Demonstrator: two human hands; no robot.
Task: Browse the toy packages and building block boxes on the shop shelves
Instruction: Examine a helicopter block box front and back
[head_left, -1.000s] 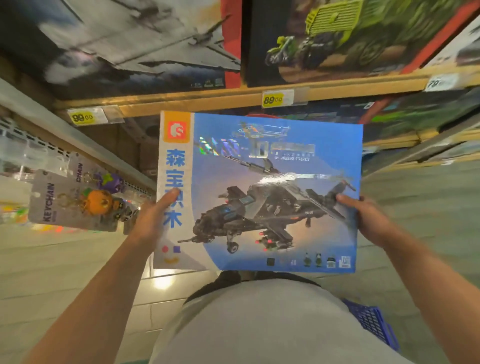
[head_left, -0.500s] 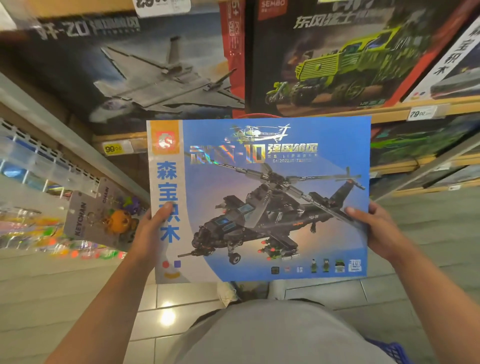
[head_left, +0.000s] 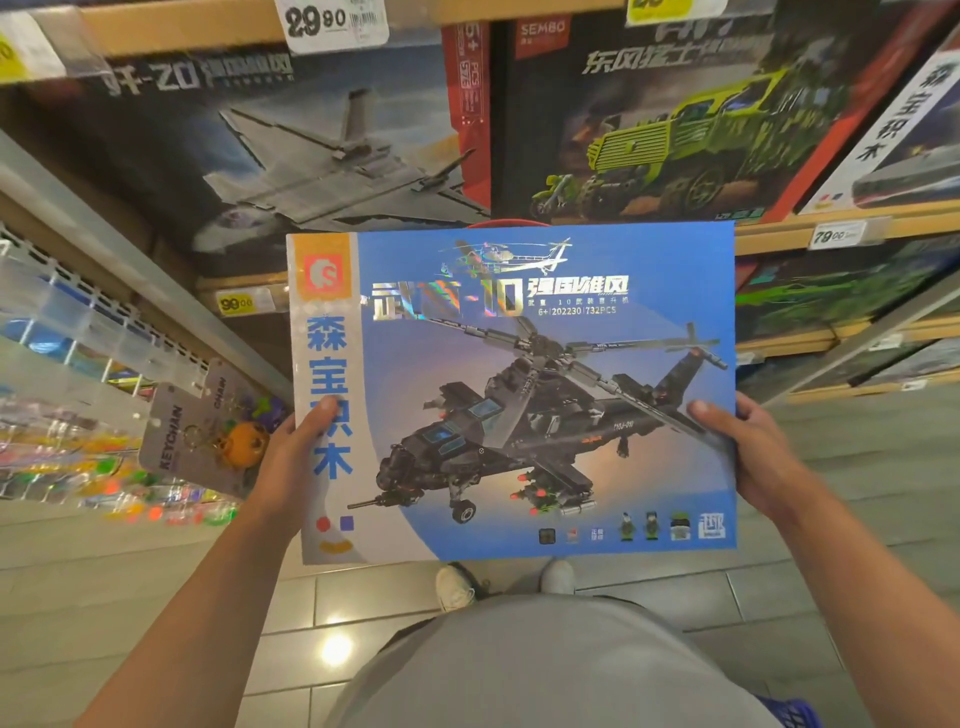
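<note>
helicopter block box (head_left: 545, 364): held off the shelves, upright, printed face toward the wearer, above the floor tiles (head_left: 675, 587). Prob. held that way so the front art & text could be read.
left hand (head_left: 291, 462): gripped box's left edge; thumb on the white side strip, other fingers behind, not visible.
right hand (head_left: 748, 452): gripped box's right edge, thumb on front, fingers wrapped behind. Two-hand side grip suits a wide, flat box.
box material: thin flat cardboard, glossy; holographic foil title; blue ground w/ black helicopter.
jet box (head_left: 291, 156): stood on shelf above-left, face out, dark matte-looking card.
green truck box (head_left: 675, 130): beside jet box, at shelf's right part.
shelf edge (head_left: 779, 236): wood-tone lip w/ price tags, e.g. 79.00 tag (head_left: 835, 236).
keychain card (head_left: 208, 431): hung left of box, orange pumpkin charm; just beside left hand.
stage: judged mid-browse, one box under inspection.
</note>
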